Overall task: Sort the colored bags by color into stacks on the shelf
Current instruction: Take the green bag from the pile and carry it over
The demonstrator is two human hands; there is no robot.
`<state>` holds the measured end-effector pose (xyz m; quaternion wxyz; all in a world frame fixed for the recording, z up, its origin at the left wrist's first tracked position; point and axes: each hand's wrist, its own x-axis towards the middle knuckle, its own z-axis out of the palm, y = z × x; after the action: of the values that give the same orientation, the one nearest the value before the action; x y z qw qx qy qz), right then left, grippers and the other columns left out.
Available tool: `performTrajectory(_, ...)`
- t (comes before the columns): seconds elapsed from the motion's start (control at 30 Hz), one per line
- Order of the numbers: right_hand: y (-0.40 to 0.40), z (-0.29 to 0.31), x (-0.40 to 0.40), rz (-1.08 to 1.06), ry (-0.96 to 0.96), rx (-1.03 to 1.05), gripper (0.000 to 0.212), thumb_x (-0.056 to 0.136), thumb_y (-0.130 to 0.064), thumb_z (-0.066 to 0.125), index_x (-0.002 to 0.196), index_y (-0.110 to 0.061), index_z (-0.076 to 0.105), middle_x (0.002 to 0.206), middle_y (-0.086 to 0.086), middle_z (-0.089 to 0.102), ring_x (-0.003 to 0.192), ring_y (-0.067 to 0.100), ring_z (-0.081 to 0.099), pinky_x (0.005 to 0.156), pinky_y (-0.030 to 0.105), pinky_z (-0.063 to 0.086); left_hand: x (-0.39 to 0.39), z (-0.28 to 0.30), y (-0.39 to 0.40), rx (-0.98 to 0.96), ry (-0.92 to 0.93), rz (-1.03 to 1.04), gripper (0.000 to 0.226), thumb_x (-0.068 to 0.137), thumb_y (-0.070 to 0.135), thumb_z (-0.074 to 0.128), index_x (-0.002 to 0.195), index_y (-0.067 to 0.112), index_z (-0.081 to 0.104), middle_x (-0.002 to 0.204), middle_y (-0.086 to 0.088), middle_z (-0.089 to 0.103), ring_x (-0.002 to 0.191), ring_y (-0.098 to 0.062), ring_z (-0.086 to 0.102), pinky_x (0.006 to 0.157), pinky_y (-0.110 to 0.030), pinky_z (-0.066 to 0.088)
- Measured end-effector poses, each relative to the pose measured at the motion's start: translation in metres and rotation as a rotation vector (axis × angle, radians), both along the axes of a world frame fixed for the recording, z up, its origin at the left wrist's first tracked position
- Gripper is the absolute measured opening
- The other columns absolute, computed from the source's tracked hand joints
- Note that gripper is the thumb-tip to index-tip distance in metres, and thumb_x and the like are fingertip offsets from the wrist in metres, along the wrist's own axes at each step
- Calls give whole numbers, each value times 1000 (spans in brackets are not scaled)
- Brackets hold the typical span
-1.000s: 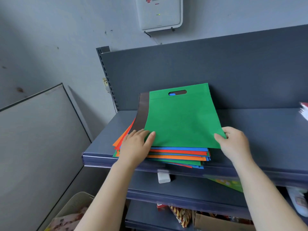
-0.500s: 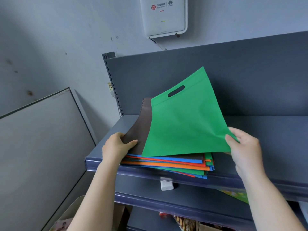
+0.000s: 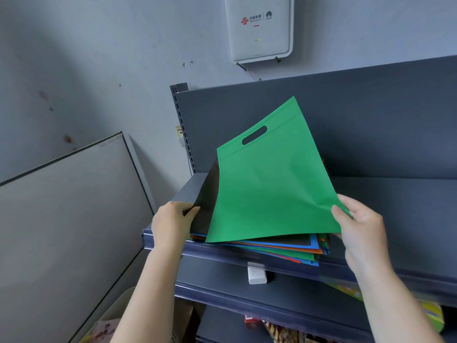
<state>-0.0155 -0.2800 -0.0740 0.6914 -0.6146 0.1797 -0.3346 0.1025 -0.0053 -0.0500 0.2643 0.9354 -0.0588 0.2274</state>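
Right hand (image 3: 359, 229) pinches the lower right corner of the green bag (image 3: 269, 191), thumb on top, fingers underneath. Left hand (image 3: 170, 222) grips the near left corner of the black bag (image 3: 206, 206) lying directly under it. Both bags are tilted up at the back, with their near edges low over the pile.

Handling guess: thin non-woven fabric, very light, semi-stiff. It holds a flat sheet shape when lifted by one corner but creases at the pinch. Likely a bit clingy against the sheet below, so a corner or edge pinch is the right hold. The cut-out handle at the far end is the other option.

Green bag: flat, plain, roughly rectangular, oval handle slot near the top, stitched seam line just below it.

Mixed pile (image 3: 284, 248) sits on the front left part of the shelf (image 3: 395, 206), with blue, orange, green and red edges fanned out. No sorted stacks visible yet.

White box (image 3: 261, 28) on the wall above, green light on.
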Motion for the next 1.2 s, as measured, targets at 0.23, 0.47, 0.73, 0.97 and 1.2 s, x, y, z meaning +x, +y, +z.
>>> performTrajectory(0.23, 25, 13, -2, 216, -16, 293, 34, 94, 6, 46, 103, -20, 66, 86, -8, 75, 76, 8, 71, 60, 22, 58, -29, 1, 36, -530, -110, 33, 19, 86, 8, 66, 104, 8, 73, 88, 1, 71, 69, 0, 60, 56, -4, 43)
performTrajectory(0.47, 77, 44, 6, 528, -67, 399, 35, 92, 7, 44, 97, -16, 69, 88, -3, 75, 74, 10, 72, 54, 21, 56, -78, -11, 113, -1157, -196, 271, 16, 85, 15, 69, 100, 19, 74, 95, 4, 73, 91, -15, 67, 93, -47, 50)
performTrajectory(0.73, 183, 57, 19, 876, -58, 464, 50, 91, 7, 42, 73, -22, 78, 80, 0, 75, 69, 11, 71, 55, 21, 57, -148, 5, 203, -1164, -595, 466, 13, 84, 11, 68, 94, 18, 74, 77, 14, 73, 80, -12, 65, 76, -30, 53)
performTrajectory(0.97, 305, 49, 5, 1202, 1, 549, 51, 91, 8, 41, 76, -22, 78, 81, 1, 75, 71, 12, 72, 55, 20, 56, -253, 17, 282, -942, -870, 643, 16, 81, 25, 69, 84, 39, 76, 87, 17, 73, 89, -6, 67, 84, -19, 52)
performTrajectory(1.2, 412, 43, -53, 1463, 140, 611, 44, 90, 3, 44, 78, -21, 79, 87, 5, 75, 76, 18, 73, 61, 33, 60, -373, 18, 343, -914, -1029, 868, 14, 77, 29, 69, 78, 42, 76, 82, 19, 72, 83, -2, 67, 81, -17, 53)
